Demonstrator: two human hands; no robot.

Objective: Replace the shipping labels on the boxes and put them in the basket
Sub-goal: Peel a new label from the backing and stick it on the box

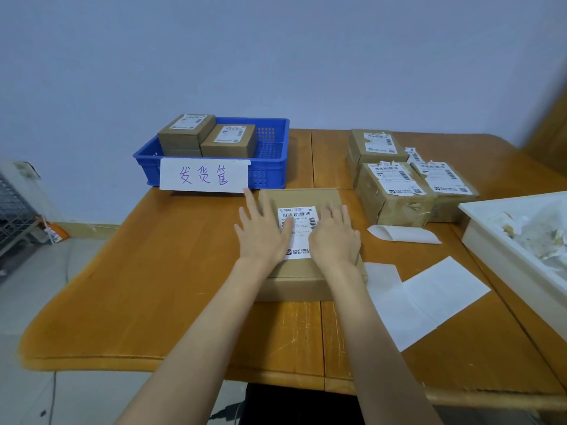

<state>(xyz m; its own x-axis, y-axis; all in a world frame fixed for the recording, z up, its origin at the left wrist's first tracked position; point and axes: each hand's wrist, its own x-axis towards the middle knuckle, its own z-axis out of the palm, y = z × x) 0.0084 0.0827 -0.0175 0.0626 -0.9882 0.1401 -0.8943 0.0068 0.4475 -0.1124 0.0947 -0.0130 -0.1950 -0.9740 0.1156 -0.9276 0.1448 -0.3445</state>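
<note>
Orange-brown wooden bench: smooth, slightly glossy, scuffed. Flat brown cardboard box: matt. Blue perforated plastic basket: glossy. White paper label: smooth.

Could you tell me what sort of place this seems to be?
Probably a small parcel-packing or shipping station, though the room itself is plain. A blue basket holds relabelled boxes, worn parcels with torn labels wait on the wooden table, and peeled label backings lie beside the box being pressed.

A white tray of paper scraps sits on the wooden table.
</note>
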